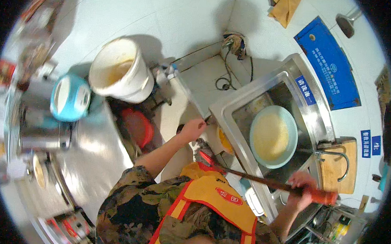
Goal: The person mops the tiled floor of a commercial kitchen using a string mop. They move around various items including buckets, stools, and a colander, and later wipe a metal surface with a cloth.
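My right hand is closed around a long brown handle beside the sink's near right side. The handle has a thick red end and slants down towards the floor near my apron. Its lower end is near a red-and-grey shape too blurred to name. My left hand is curled above the floor, close to the sink's left corner. A small dark shape shows at its fingertips; whether it is held is unclear. In the stainless steel sink stands a pale green basin with yellowish contents.
A white bucket with brownish residue stands at the left, behind a red basin. Further left are a turquoise scale-like device and a steel worktop. A faucet and wooden board are right of the sink.
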`<state>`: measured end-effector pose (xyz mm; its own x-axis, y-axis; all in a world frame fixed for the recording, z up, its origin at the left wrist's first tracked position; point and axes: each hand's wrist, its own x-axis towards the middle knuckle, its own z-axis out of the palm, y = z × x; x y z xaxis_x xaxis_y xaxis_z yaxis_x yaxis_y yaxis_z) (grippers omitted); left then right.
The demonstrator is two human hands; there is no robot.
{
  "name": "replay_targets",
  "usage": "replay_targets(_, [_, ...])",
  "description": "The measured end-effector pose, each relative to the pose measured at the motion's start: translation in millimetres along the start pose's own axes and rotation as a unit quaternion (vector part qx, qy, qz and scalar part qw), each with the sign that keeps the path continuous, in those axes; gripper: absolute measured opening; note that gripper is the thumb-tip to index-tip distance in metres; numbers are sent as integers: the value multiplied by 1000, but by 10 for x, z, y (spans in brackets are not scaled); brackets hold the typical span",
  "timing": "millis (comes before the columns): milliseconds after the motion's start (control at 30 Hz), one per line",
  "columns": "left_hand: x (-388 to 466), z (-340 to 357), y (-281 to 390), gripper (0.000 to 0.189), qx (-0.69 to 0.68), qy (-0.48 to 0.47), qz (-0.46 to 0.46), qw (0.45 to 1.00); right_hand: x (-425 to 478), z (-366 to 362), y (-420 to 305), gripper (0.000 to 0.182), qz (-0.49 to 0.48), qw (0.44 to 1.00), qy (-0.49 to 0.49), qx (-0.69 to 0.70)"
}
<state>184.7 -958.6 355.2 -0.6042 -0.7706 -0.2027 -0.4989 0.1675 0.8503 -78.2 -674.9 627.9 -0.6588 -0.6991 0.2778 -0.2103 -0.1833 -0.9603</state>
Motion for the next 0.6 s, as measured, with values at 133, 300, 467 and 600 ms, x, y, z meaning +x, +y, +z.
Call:
replay_targets(133, [767,-597,-469,24,1,29,-5,1000,-197,536,-58,47,28,958,149,-242])
replay_targets(300, [1175,-1014,-756,26,30,-20,-84,996,-787,864,341,39,348,822,295,-341])
replay_targets(467, [1694,-1071,-754,24,8,-10,-57,998,-140,1682,941,27,360,818,-170,-415])
replay_targets(600, [2033,-1166,-691,23,20,-27,-61,998,1337,2105,2138,55,109,816,-83,-561])
